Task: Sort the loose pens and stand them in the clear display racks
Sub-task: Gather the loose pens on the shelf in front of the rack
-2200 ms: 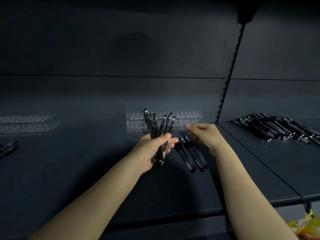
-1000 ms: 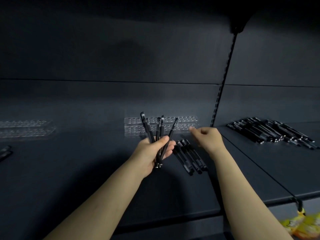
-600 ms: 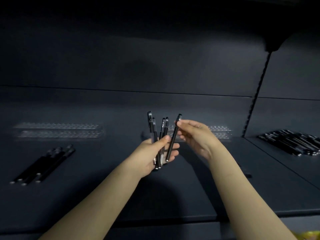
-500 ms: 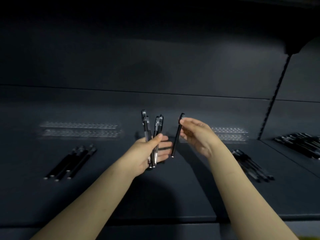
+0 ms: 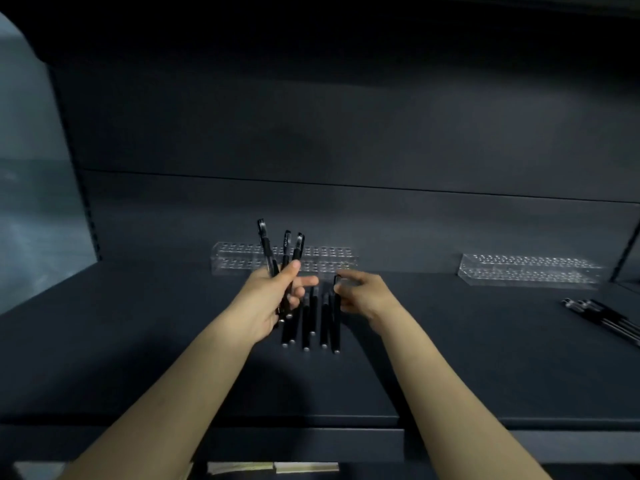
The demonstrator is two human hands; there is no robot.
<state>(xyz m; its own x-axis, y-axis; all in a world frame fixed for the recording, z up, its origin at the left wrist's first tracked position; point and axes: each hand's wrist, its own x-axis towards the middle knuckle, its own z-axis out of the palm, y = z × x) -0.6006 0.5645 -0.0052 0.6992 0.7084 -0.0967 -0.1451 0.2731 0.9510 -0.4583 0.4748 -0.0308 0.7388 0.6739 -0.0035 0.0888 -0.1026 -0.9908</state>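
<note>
My left hand (image 5: 273, 299) grips three black pens (image 5: 284, 251) upright, their caps fanned in front of a clear display rack (image 5: 332, 263) at the back of the dark shelf (image 5: 138, 341). My right hand (image 5: 363, 294) pinches the far end of one black pen (image 5: 336, 327), which lies on the shelf at the right side of a short row of loose pens (image 5: 306, 327) between my hands. A second clear rack (image 5: 530, 271) stands to the right. Both racks look empty.
More loose black pens (image 5: 606, 318) lie at the shelf's right edge. The shelf's front lip (image 5: 311, 422) runs across below my forearms, with pale label strips (image 5: 273, 467) under it. A slotted upright (image 5: 83, 202) and a pale wall bound the left side.
My view swung left to another rack. My right hand took one pen from the bunch in my left hand and lowered it to the row on the shelf. My left hand's bunch is smaller.
</note>
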